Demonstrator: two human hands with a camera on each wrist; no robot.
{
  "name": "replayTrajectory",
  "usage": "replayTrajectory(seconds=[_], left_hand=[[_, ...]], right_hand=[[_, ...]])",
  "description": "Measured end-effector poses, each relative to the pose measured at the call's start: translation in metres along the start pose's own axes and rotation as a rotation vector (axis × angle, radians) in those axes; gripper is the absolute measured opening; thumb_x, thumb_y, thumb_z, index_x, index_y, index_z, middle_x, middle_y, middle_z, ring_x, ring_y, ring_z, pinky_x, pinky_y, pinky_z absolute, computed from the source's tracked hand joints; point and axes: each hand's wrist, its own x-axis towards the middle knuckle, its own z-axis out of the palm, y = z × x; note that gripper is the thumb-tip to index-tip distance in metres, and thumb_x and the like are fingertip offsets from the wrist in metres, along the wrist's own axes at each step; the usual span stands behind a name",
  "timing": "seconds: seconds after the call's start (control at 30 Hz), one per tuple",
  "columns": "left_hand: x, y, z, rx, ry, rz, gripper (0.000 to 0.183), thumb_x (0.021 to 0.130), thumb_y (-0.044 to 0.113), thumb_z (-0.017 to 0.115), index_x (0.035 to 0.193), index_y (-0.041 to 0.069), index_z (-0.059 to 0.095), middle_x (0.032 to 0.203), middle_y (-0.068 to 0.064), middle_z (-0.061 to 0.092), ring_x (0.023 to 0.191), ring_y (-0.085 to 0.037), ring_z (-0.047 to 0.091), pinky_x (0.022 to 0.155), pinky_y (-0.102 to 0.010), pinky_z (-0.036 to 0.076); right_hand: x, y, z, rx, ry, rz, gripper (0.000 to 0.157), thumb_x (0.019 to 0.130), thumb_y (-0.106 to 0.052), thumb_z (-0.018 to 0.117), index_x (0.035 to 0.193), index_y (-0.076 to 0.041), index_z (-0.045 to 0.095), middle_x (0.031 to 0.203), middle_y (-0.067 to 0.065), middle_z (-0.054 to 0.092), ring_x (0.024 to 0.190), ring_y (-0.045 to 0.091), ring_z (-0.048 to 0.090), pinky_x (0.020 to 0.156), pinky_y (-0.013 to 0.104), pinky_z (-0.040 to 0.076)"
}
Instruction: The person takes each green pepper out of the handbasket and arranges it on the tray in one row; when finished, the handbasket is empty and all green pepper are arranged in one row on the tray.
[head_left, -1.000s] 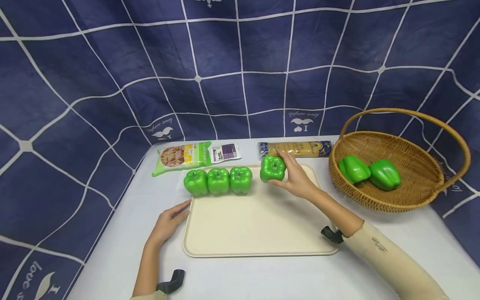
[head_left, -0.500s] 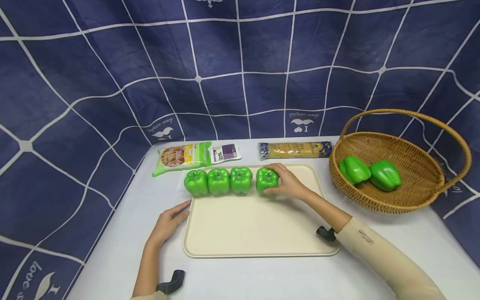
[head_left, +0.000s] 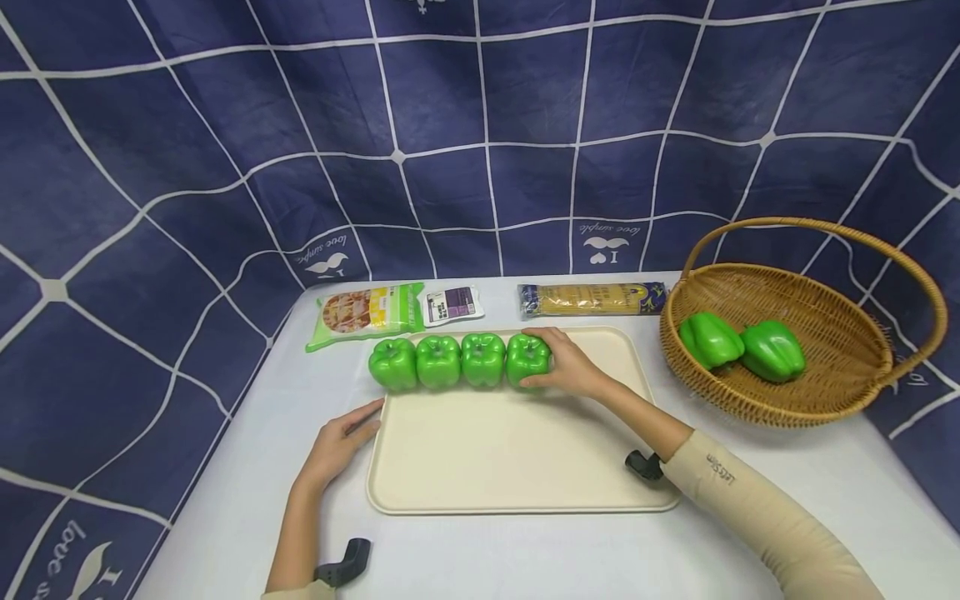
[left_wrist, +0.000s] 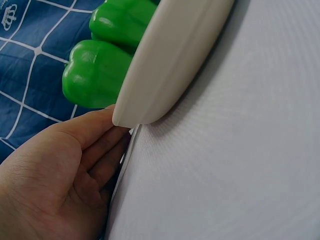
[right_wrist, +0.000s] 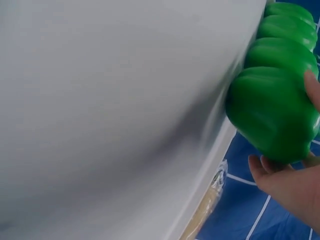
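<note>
Along the back of the cream tray (head_left: pixel 517 467) several green bell peppers stand upright in a row, stems up. My right hand (head_left: pixel 572 367) grips the rightmost bell pepper (head_left: pixel 527 358), thumb on the near side and fingers behind. That pepper touches its neighbour (head_left: pixel 483 360). In the right wrist view the gripped bell pepper (right_wrist: pixel 272 112) is closest, with fingertips against its side. My left hand (head_left: pixel 333 446) rests by the tray's left edge, fingers fairly straight. The left wrist view shows this hand's (left_wrist: pixel 60 175) fingertips touching the tray rim (left_wrist: pixel 145 95).
Two more green bell peppers (head_left: pixel 772 350) lie in a wicker basket (head_left: pixel 780 408) with a tall handle at the right. Behind the tray lie a green food bag (head_left: pixel 367 312), a small white and purple packet (head_left: pixel 452 306) and a pasta pack (head_left: pixel 592 299). A blue checked curtain (head_left: pixel 525 192) hangs behind.
My right hand has lowered the bell pepper onto the tray and slid it left until it meets the row. The left hand has stayed in place.
</note>
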Motion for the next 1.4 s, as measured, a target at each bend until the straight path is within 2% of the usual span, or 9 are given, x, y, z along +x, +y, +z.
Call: replayTrajectory(seconds=[0.2,0.43,0.67,0.87,1.07,1.2,1.4], left_hand=[[-0.001,0.0,-0.001,-0.014,-0.004,0.009,0.042,0.089,0.04,0.058,0.129,0.025,0.055,0.134,0.0,0.051,0.129,-0.029,0.038,0.105,-0.054,0.027],[-0.001,0.002,-0.001,-0.018,-0.007,0.015,0.043,0.09,0.04,0.057,0.129,0.024,0.055,0.134,-0.001,0.05,0.129,-0.029,0.037,0.105,-0.054,0.026],[0.001,0.001,0.0,-0.018,-0.002,0.018,0.042,0.089,0.039,0.058,0.129,0.024,0.055,0.134,0.0,0.051,0.129,-0.028,0.038,0.106,-0.053,0.026],[0.0,0.001,0.0,-0.012,-0.002,0.009,0.043,0.089,0.041,0.058,0.129,0.024,0.055,0.134,0.0,0.051,0.129,-0.028,0.038,0.106,-0.053,0.026],[0.0,0.001,0.0,-0.017,0.0,0.035,0.042,0.09,0.039,0.058,0.128,0.022,0.056,0.133,-0.002,0.051,0.129,-0.029,0.038,0.105,-0.053,0.026],[-0.001,0.0,0.0,-0.02,0.006,0.028,0.041,0.089,0.038,0.059,0.127,0.023,0.057,0.132,0.0,0.052,0.129,-0.028,0.038,0.106,-0.053,0.026],[0.0,0.001,0.001,-0.007,0.009,0.013,0.041,0.09,0.036,0.059,0.128,0.022,0.056,0.133,-0.003,0.051,0.129,-0.029,0.038,0.105,-0.054,0.027]], right_hand=[[-0.001,0.002,0.001,0.01,-0.024,-0.01,0.092,0.063,-0.03,0.085,0.138,-0.007,0.036,0.136,0.016,0.04,0.124,0.034,0.037,0.102,0.055,0.03],[-0.001,0.005,0.0,0.016,-0.036,-0.01,0.095,0.064,-0.034,0.084,0.14,-0.007,0.034,0.139,0.013,0.039,0.126,0.032,0.035,0.104,0.054,0.028],[-0.011,0.001,-0.018,0.004,-0.027,-0.078,0.097,0.064,-0.033,0.085,0.141,-0.009,0.031,0.141,0.011,0.033,0.127,0.033,0.031,0.103,0.055,0.028],[-0.033,-0.005,-0.052,-0.132,0.061,-0.158,0.091,0.066,-0.034,0.083,0.14,-0.013,0.034,0.14,0.013,0.032,0.129,0.035,0.027,0.1,0.063,0.025],[-0.064,0.001,-0.103,-0.197,0.216,-0.164,0.082,0.068,-0.026,0.084,0.136,-0.009,0.042,0.139,0.018,0.034,0.127,0.04,0.027,0.096,0.067,0.026],[-0.086,0.013,-0.136,-0.23,0.306,-0.096,0.076,0.07,-0.019,0.082,0.135,-0.007,0.043,0.138,0.021,0.034,0.127,0.041,0.028,0.095,0.067,0.026],[-0.11,0.037,-0.174,-0.274,0.379,0.072,0.073,0.077,-0.021,0.077,0.136,-0.004,0.039,0.13,0.025,0.039,0.11,0.048,0.041,0.085,0.063,0.036]])
